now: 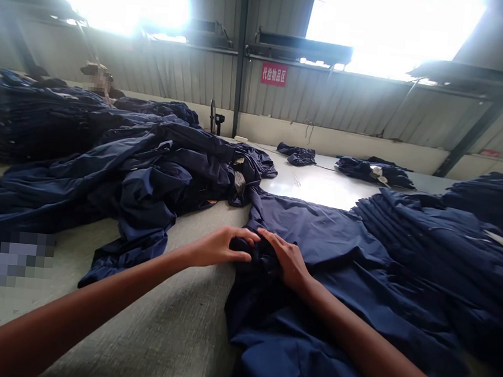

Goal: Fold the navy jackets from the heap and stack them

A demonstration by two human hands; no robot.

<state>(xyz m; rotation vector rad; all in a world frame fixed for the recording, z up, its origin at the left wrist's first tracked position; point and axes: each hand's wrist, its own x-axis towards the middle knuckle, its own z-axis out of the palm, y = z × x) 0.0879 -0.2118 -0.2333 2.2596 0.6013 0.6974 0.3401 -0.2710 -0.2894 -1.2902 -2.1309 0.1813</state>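
Navy garment is lying with its long axis running from the table's near edge toward the far edge. I am watching the left hand gripping a bunched fold, while the right hand is pressing on it, closure untellable from here. Red sign reading 代检物品区 is hanging beyond the far edge.

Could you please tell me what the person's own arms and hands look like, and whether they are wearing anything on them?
The left hand and right hand are both bare, with no gloves or visible rings. The left forearm and right forearm are bare too, with no sleeve, watch or bracelet in view.
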